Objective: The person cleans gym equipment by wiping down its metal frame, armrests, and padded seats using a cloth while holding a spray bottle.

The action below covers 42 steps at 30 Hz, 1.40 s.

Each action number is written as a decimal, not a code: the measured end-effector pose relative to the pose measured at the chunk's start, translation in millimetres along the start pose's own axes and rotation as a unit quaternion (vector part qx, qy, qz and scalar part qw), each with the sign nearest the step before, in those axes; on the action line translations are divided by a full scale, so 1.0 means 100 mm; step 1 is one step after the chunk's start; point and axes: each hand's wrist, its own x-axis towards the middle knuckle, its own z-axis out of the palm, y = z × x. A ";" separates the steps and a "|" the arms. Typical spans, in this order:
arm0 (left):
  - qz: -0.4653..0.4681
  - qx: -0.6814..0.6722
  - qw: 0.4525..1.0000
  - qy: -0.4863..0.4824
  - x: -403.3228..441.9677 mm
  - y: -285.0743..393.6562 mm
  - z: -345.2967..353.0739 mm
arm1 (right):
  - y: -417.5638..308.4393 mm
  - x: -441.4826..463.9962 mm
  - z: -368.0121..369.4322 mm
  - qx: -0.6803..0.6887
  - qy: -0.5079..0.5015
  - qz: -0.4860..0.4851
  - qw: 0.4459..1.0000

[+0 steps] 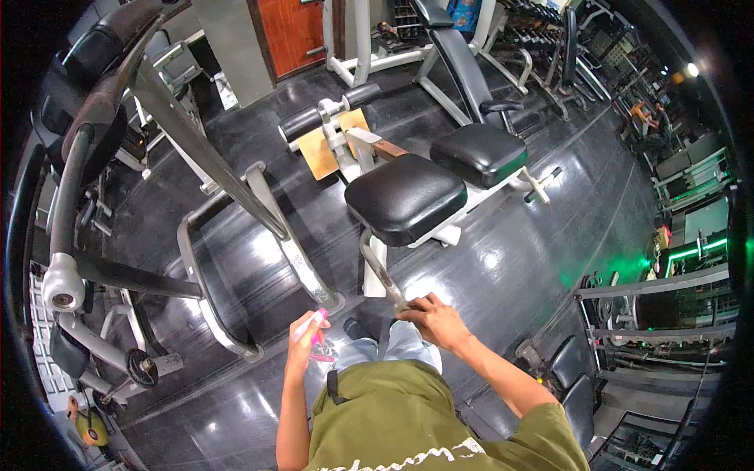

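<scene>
My left hand [302, 334] is closed around a clear spray bottle [320, 337] with a pink and white top, low in the view at the centre left. To its right, my right hand [432, 320] has its fingers bent at the lower end of a curved metal handle [378, 271]; a greyish thing, perhaps a cloth, shows at the fingertips, too small to name. That handle belongs to a gym bench with two black padded seats, the nearer seat [405, 198] and the farther seat [478, 155], just ahead of me.
A large machine with a grey metal frame [298, 263] stands at the left. Behind the seats are roller pads [301, 124] and an inclined bench [461, 67]. Racks [660, 310] line the right side. An orange-brown door [294, 35] is at the back.
</scene>
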 end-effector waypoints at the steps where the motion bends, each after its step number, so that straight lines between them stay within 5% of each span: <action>1: -0.004 -0.006 1.000 0.000 -0.01 0.00 0.00 | 0.02 0.02 0.01 0.000 0.000 0.000 1.000; 6: -0.001 -0.006 1.000 -0.016 -0.02 -0.01 0.01 | 0.19 0.61 0.17 0.177 0.168 0.166 0.955; 11: 0.005 0.017 0.999 -0.031 -0.03 0.01 0.02 | 0.29 1.01 0.37 0.367 0.112 0.229 0.894; 22: -0.017 0.010 0.998 -0.058 -0.03 -0.09 0.24 | 0.26 -0.14 0.30 0.424 0.063 0.242 0.871; 29: -0.005 0.032 0.996 -0.088 0.08 0.00 0.31 | 0.09 0.24 0.35 0.348 0.137 0.196 0.906; 32: -0.002 0.023 0.995 -0.094 0.10 0.03 0.31 | 0.00 0.49 0.41 0.204 0.204 0.145 0.946; 37: -0.008 0.038 0.995 -0.087 0.04 0.07 0.29 | -0.21 0.17 0.24 0.023 0.083 0.096 0.992; 42: -0.009 0.039 0.996 -0.083 -0.05 0.00 0.24 | -0.20 -0.26 0.13 0.001 0.026 0.078 0.997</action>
